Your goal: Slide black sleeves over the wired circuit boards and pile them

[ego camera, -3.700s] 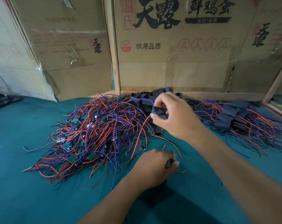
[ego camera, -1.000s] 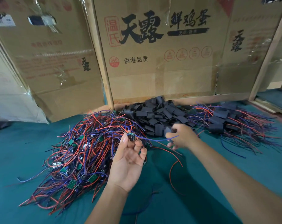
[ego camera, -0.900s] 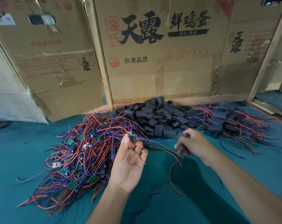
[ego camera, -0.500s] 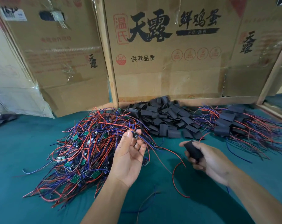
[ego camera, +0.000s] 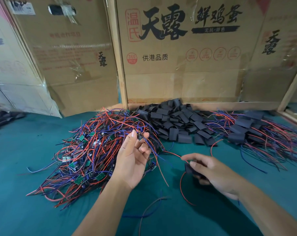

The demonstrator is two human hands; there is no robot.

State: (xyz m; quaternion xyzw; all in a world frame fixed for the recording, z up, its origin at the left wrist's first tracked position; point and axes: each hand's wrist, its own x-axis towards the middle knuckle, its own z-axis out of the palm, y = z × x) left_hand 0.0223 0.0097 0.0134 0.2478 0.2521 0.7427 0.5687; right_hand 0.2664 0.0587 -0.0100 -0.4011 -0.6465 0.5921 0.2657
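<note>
Left hand up, palm toward me, thumb and fingertips pinching a small wired circuit board, its red and blue leads trailing down to the right. Right hand low over the bench, fingers curled round a black sleeve; index and thumb look to be catching the red lead near the sleeve mouth, though I can't tell if the wire is in yet. So both grips are closed on something: left on the board, right on the sleeve. My read is that we're at threading. To do it well I'd gather both leads together, feed them through the sleeve first, then pull the sleeve along them to the board while the left pinch keeps the board flat and in line with the opening; squeezing the sleeve edgewise should pop the mouth open. Stray loose wires near my forearms could snag. Outward: tangle of unsleeved boards on the left, loose sleeve pile at centre back, finished sleeved pile at right, where this one should land. Cardboard boxes behind read 温氏 in a red stamp, big black 天露, 鲜鸡蛋, 供港品质, and a red circle with 360 PCS; smaller print is too blurred to read
</note>
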